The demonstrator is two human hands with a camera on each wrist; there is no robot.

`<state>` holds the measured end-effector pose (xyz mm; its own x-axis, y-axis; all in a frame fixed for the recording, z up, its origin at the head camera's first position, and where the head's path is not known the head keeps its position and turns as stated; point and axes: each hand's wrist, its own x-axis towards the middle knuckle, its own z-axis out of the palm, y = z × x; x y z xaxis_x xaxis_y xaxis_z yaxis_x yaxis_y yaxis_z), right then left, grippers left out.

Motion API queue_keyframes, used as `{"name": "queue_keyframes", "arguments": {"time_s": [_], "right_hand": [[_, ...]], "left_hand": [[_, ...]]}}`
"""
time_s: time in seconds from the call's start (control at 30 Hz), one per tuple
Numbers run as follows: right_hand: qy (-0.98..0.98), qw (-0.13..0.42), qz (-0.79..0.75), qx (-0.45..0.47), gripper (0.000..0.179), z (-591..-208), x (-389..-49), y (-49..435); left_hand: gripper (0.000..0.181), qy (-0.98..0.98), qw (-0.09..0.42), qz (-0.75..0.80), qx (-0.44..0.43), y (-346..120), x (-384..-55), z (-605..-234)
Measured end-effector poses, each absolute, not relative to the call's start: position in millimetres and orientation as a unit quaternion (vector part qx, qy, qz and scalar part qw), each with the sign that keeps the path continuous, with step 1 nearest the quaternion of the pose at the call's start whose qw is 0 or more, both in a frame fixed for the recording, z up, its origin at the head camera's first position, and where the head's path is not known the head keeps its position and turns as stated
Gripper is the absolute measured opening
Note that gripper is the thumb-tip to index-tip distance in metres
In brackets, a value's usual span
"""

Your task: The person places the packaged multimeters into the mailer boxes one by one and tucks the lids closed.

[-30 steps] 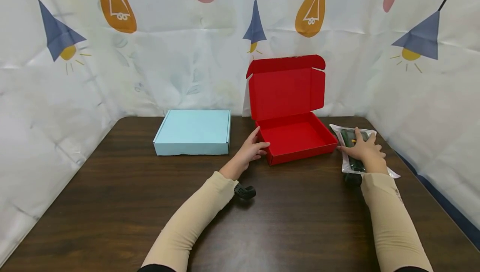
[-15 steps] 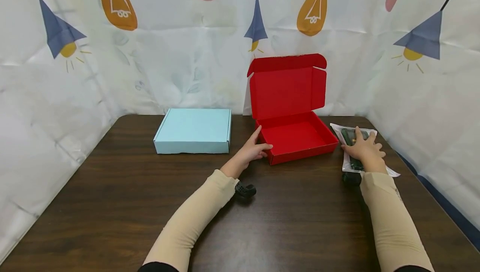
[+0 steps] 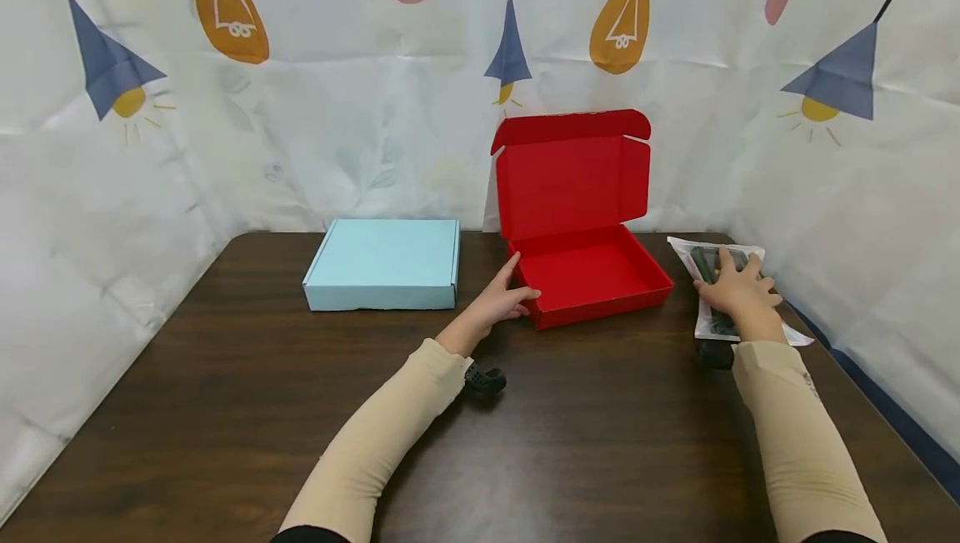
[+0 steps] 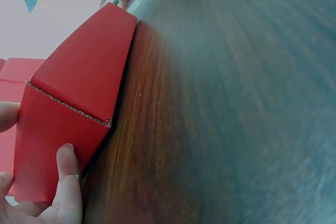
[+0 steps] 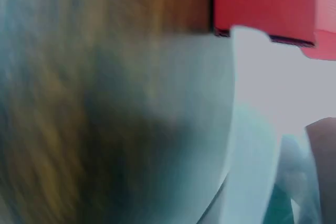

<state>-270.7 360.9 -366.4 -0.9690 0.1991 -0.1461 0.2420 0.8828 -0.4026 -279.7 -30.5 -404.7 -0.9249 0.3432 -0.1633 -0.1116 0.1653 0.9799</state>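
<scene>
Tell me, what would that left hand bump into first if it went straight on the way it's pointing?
The open red box, at once: the left hand appears to be touching its left side near the front corner, so there seems to be no gap left ahead.

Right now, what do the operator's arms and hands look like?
Left hand and right hand are bare, no gloves. Cream left sleeve and right sleeve reach the wrists; black fabric shows higher up. The right one bears a small dark marking, unreadable. Black perforated unit at the left wrist, black piece at the right.
</scene>
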Motion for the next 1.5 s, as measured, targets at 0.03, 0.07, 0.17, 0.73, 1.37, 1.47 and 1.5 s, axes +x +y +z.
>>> {"name": "queue_keyframes", "arguments": {"time_s": [0.03, 0.07, 0.17, 0.73, 1.37, 1.47, 1.5], "right_hand": [[0.970, 0.044, -0.212, 0.111, 0.088, -364.4, -269.1, 362.8], [0.971, 0.039, -0.210, 0.107, 0.088, -362.1, -267.5, 364.5], [0.973, 0.022, -0.209, 0.093, 0.088, -354.9, -264.7, 367.6], [0.984, -0.078, -0.157, 0.006, 0.090, -324.0, -263.3, 343.5], [0.975, -0.149, -0.135, -0.096, 0.086, -311.1, -268.7, 309.6], [0.972, -0.150, -0.141, -0.110, 0.084, -312.6, -269.5, 307.4], [0.972, -0.148, -0.143, -0.116, 0.083, -313.2, -270.1, 306.9]], "left_hand": [[0.088, 0.742, 0.179, 0.641, 0.081, -30.2, -279.8, -404.0], [0.088, 0.742, 0.180, 0.640, 0.083, -30.1, -280.0, -403.5], [0.089, 0.741, 0.183, 0.641, 0.083, -30.3, -280.6, -402.7], [0.087, 0.749, 0.188, 0.627, 0.100, -42.8, -287.0, -399.9], [0.078, 0.774, 0.161, 0.603, 0.108, -50.6, -288.5, -398.7], [0.076, 0.778, 0.164, 0.595, 0.114, -50.3, -287.7, -400.6], [0.076, 0.779, 0.164, 0.594, 0.116, -50.1, -287.4, -401.0]]}}
